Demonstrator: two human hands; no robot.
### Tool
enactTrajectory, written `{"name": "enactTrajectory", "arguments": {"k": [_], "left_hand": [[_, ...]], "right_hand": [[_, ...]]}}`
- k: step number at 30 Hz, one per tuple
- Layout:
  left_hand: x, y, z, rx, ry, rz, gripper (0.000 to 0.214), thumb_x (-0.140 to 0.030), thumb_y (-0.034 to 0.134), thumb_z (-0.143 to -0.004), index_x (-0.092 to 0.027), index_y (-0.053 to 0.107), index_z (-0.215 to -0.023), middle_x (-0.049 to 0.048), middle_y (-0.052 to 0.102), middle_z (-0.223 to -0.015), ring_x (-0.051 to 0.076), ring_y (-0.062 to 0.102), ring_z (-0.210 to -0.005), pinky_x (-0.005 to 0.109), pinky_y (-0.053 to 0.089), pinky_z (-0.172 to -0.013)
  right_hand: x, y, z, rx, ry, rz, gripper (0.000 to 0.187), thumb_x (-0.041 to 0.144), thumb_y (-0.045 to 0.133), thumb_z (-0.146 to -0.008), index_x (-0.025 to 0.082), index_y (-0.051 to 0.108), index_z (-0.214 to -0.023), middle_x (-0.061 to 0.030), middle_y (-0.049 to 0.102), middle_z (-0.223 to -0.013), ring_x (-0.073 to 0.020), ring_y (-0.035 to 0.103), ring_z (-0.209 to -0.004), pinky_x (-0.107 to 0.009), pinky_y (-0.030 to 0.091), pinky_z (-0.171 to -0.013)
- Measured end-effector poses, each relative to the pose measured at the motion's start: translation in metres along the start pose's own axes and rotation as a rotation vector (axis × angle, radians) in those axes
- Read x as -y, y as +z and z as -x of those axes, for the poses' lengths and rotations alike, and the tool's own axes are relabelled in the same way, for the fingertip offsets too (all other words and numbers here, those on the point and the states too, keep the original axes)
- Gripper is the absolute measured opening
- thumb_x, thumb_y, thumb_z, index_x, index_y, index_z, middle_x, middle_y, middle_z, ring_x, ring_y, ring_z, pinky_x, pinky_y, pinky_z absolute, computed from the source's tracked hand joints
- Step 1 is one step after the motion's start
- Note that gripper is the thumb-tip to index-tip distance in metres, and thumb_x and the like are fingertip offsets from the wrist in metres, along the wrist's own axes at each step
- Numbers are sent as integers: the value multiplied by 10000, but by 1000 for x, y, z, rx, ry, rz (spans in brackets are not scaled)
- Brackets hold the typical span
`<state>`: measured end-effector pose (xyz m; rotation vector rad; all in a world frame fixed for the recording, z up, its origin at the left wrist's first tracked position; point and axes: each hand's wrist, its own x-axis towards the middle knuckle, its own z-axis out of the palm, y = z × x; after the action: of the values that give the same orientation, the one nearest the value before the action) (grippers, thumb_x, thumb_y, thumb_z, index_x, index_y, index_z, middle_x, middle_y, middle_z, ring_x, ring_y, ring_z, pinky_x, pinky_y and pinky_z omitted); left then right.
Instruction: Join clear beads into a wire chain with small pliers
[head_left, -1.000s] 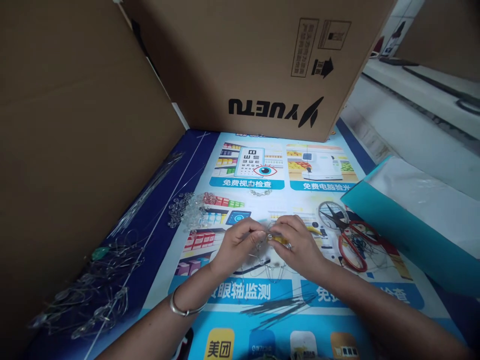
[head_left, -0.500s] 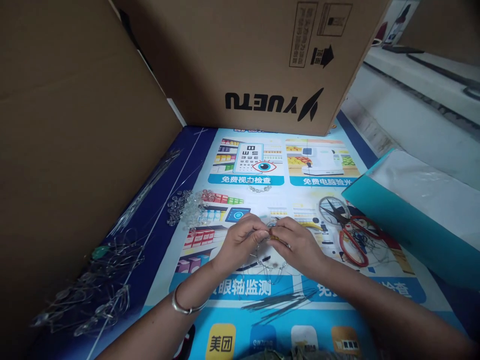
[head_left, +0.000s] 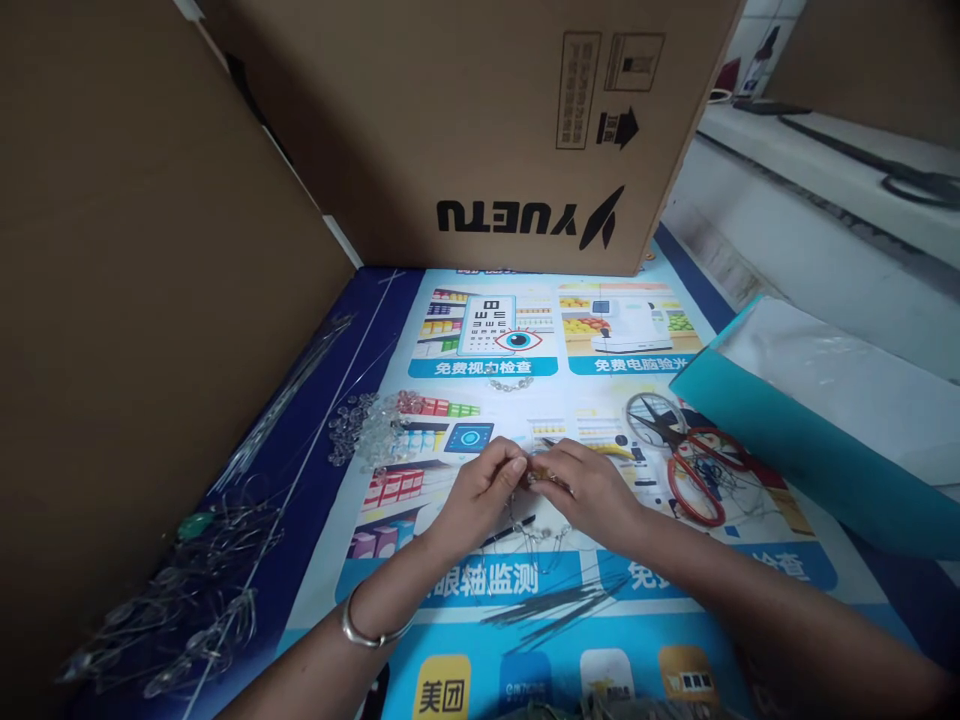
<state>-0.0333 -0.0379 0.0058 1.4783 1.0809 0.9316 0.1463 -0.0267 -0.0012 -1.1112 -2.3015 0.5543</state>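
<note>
My left hand (head_left: 480, 490) and my right hand (head_left: 589, 490) meet over the printed poster mat (head_left: 675, 620), fingertips pinched together on a small wire-and-bead piece (head_left: 534, 476). Thin wire loops of that piece (head_left: 536, 540) hang below the hands onto the mat. A yellowish bit shows under my right fingers; what it is I cannot make out. My left wrist wears a silver bangle (head_left: 367, 625). A bundle of dark straight wires (head_left: 547, 610) lies just in front of the hands.
A heap of clear beads (head_left: 367, 425) lies to the left, red-handled scissors (head_left: 686, 465) to the right. Finished wire pieces (head_left: 180, 590) pile at the left. Cardboard boxes (head_left: 480, 120) wall the back and left. A teal folder (head_left: 810, 440) lies at right.
Both hands stay pinched on the same small piece; the view has shifted slightly, and the fingers have worked a little.
</note>
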Motion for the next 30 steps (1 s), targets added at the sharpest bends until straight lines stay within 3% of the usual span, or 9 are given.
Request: {"name": "enactTrajectory", "arguments": {"k": [10, 19, 24, 26, 30], "left_hand": [[7, 0, 0, 41, -48, 102, 191, -354, 381, -917, -182, 444, -860, -11, 575, -643, 116, 532, -611, 241, 408, -620], [13, 0, -1, 25, -43, 0, 169, -328, 535, -839, -171, 476, -820, -24, 535, -680, 96, 505, -615, 217, 397, -588], [19, -3, -2, -48, -57, 49, 149, -298, 564, -821, -172, 485, -831, -30, 535, -674, 76, 471, -567, 198, 384, -551], [20, -4, -3, -62, -63, 66, 150, -292, 573, -815, -170, 488, -833, -23, 549, -696, 75, 472, -566, 196, 386, -547], [21, -6, -4, -67, -87, 87, 156, -294, 580, -813, -165, 494, -839, -24, 555, -669, 81, 487, -568, 197, 389, -549]], "right_hand": [[1, -3, -4, 56, 47, -3, 94, 235, 561, -833, 198, 557, -919, -36, 567, -900, -171, 531, -864, -283, 424, -746], [2, -3, -5, 68, 18, 5, 105, 243, 526, -850, 190, 577, -925, -36, 551, -871, -155, 524, -810, -272, 421, -701], [-3, -28, -5, -11, -113, -52, 218, 283, 546, -836, 209, 595, -1035, -66, 539, -983, -176, 505, -945, -317, 421, -822], [-6, -43, -1, -42, -81, -4, 262, 300, 555, -831, 202, 589, -1072, -81, 534, -1042, -191, 488, -998, -337, 406, -866], [-7, -59, 14, 77, 24, 246, 380, 387, 582, -802, 188, 569, -1125, -112, 531, -1116, -256, 452, -1054, -418, 372, -900]]}}
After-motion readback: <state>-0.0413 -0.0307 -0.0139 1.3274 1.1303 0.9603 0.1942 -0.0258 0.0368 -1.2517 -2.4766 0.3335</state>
